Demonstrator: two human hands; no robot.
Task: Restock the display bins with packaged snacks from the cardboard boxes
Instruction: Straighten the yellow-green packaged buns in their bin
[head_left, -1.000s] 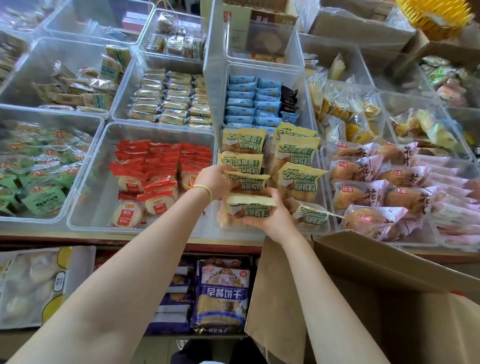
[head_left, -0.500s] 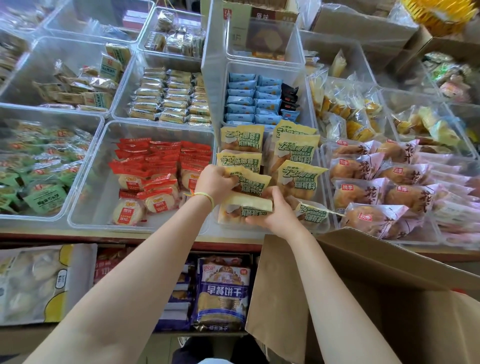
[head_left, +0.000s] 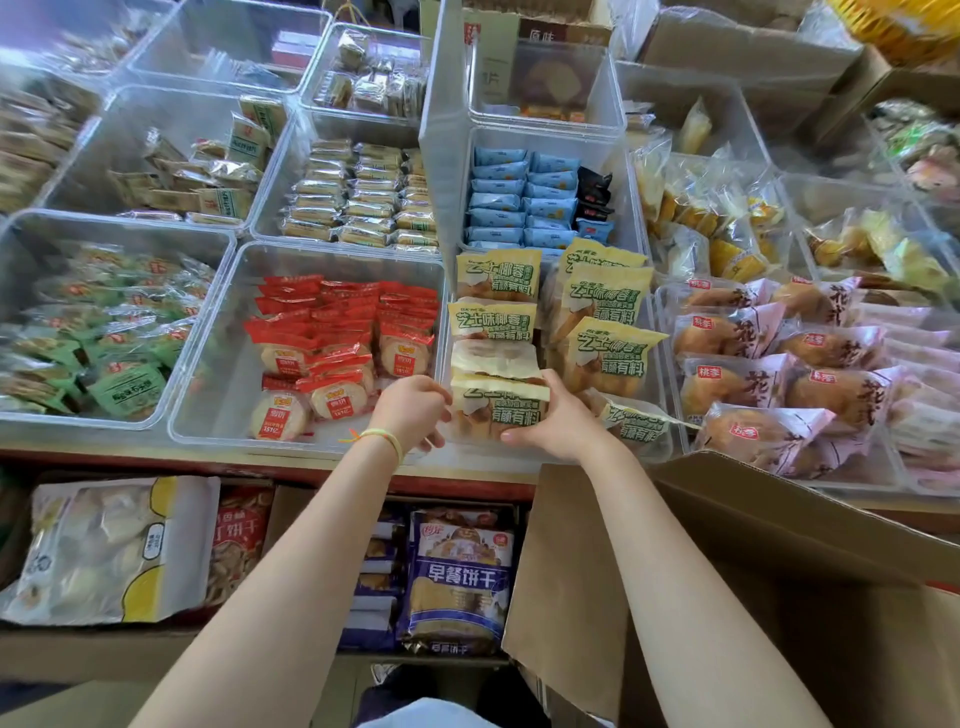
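Observation:
A clear display bin (head_left: 655, 332) in the middle of the counter holds several yellow-and-green bread packets (head_left: 605, 301). At its front edge both hands hold one yellow bread packet (head_left: 498, 410). My left hand (head_left: 413, 410), with a yellow band on the wrist, grips its left side. My right hand (head_left: 556, 415) grips its right side, thumb on top. Just behind it lies a packet (head_left: 493, 358) with its plain side up. An open cardboard box (head_left: 779, 597) stands at lower right under my right forearm.
Left of the yellow packets is a bin of red-wrapped cakes (head_left: 332, 358), right of them a bin of pink-wrapped buns (head_left: 769, 374). More bins of blue, green and gold snacks fill the counter behind. Below the counter edge sit bagged biscuits (head_left: 460, 577) and a big bag (head_left: 104, 551).
Both hands have come down and toward me with the packet, from mid-bin to its front edge. The packet the left hand was touching now lies plain side up behind it.

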